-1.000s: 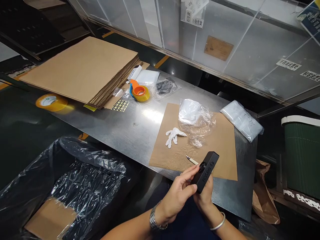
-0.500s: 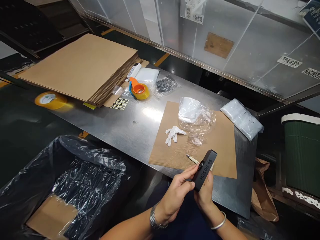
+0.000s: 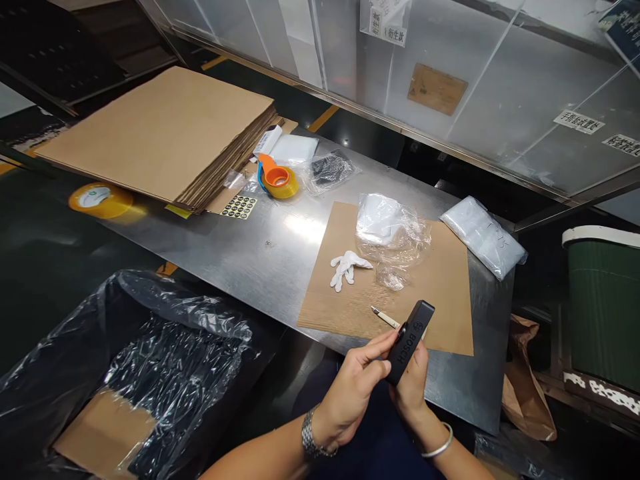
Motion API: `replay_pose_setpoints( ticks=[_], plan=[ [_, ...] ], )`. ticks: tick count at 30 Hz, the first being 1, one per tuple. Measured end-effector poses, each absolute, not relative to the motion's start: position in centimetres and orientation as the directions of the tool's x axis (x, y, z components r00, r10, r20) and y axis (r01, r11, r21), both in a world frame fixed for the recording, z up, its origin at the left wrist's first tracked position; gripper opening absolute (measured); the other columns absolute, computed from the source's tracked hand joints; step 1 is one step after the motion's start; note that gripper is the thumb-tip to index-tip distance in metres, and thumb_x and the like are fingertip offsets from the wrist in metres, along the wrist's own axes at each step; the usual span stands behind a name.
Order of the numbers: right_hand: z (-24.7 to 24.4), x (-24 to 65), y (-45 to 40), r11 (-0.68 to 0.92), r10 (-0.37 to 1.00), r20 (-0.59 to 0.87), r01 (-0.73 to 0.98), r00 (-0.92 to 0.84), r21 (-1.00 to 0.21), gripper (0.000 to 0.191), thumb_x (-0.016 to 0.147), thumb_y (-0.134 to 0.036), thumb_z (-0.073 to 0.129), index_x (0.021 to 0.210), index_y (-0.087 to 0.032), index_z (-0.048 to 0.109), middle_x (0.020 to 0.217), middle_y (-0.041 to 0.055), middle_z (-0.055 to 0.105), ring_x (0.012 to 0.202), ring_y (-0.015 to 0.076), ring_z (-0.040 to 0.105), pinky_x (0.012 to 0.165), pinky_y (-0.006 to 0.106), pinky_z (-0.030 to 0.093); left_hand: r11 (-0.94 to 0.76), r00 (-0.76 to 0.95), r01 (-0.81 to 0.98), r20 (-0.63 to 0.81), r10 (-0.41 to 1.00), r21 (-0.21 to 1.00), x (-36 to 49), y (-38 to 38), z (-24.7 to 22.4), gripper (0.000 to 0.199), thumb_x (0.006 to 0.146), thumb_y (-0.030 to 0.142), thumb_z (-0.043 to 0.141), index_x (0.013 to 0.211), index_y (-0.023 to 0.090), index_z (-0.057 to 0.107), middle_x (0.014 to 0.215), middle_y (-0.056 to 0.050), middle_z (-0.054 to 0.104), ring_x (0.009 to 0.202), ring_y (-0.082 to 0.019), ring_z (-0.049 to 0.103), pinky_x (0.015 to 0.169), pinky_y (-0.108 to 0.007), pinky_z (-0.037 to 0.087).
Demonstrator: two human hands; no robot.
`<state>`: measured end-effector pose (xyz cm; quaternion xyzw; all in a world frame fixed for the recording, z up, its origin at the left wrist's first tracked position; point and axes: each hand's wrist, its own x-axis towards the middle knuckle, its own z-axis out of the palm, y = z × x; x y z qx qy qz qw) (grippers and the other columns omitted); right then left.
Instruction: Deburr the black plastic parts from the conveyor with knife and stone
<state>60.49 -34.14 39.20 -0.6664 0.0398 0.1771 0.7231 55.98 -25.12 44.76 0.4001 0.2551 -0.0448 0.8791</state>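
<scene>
Slightly turned, the black BOSCH-marked device (image 3: pixel 411 341) was held in the grip of left hand (image 3: pixel 350 390) and right hand (image 3: pixel 412 390), its lettering exposed.

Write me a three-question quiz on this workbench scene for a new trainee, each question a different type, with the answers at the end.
1. Multiple choice: What lies on the flat cardboard sheet?
A) The tape dispenser
B) The white glove
C) The sheet of round stickers

2. True or false: The left hand and the right hand are both on the black block.

3. Fill in the blank: The brand name on the face of the black block reads ____.

Key: 1. B; 2. true; 3. BOSCH
</scene>
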Motion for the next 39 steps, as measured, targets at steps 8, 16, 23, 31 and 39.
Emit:
replay_pose_setpoints(
  ticks=[8, 16, 23, 31, 39],
  plan=[
    [39.2, 60.4, -34.4, -0.012, 0.214, -0.261, -0.265, 0.941, -0.964, 0.019, 0.070, -0.024, 0.064, 0.068, -0.020, 0.045, 0.057, -0.0074, 0.045, 0.051, 0.0080, 0.039, 0.047, 0.020, 0.033, 0.719, 0.852, 0.252, -0.500, 0.152, 0.647, 56.1, -25.5, 45.2, 0.041, 0.072, 0.011, 0.052, 0.111, 0.020, 0.061, 0.131, -0.004, 0.049, 0.128, -0.024, 0.033, 0.110, -0.039, 0.018],
    [39.2, 60.6, -34.1, -0.014, 0.200, -0.288, -0.291, 0.937, -0.957, 0.019, 0.067, -0.026, 0.066, 0.068, -0.020, 0.048, 0.060, -0.0065, 0.045, 0.054, 0.0086, 0.041, 0.049, 0.020, 0.035, 0.752, 0.813, 0.239, -0.550, 0.191, 0.614, 56.1, -25.7, 45.0, 0.035, 0.074, 0.024, 0.062, 0.108, 0.019, 0.063, 0.130, -0.007, 0.050, 0.126, -0.024, 0.037, 0.110, -0.037, 0.019],
    [39.6, 60.7, -33.2, 0.046, 0.194, -0.384, -0.399, 0.903, -0.916, 0.023, 0.067, -0.032, 0.064, 0.066, -0.019, 0.045, 0.056, -0.0073, 0.041, 0.047, 0.0067, 0.036, 0.043, 0.018, 0.032, 0.815, 0.776, 0.220, -0.603, 0.187, 0.536, 56.1, -25.7, 45.0, 0.032, 0.076, 0.029, 0.059, 0.106, 0.018, 0.064, 0.129, -0.008, 0.050, 0.127, -0.026, 0.034, 0.109, -0.041, 0.022],
    [39.5, 60.8, -33.2, 0.074, 0.205, -0.414, -0.435, 0.887, -0.897, 0.019, 0.069, -0.029, 0.062, 0.064, -0.019, 0.046, 0.056, -0.0073, 0.040, 0.049, 0.0069, 0.035, 0.046, 0.019, 0.032, 0.736, 0.809, 0.271, -0.561, 0.175, 0.620, 55.8, -25.5, 45.1, 0.038, 0.074, 0.017, 0.057, 0.112, 0.022, 0.061, 0.133, -0.003, 0.047, 0.125, -0.023, 0.038, 0.109, -0.038, 0.022],
    [39.7, 60.8, -32.5, 0.013, 0.231, -0.439, -0.453, 0.868, -0.891, 0.028, 0.073, -0.039, 0.055, 0.061, -0.021, 0.037, 0.048, -0.0086, 0.035, 0.041, 0.0069, 0.031, 0.039, 0.019, 0.028, 0.778, 0.787, 0.279, -0.599, 0.151, 0.563, 55.5, -25.1, 45.0, 0.057, 0.059, 0.004, 0.049, 0.111, 0.023, 0.061, 0.132, 0.000, 0.049, 0.131, -0.022, 0.028, 0.110, -0.039, 0.015]
  ],
)
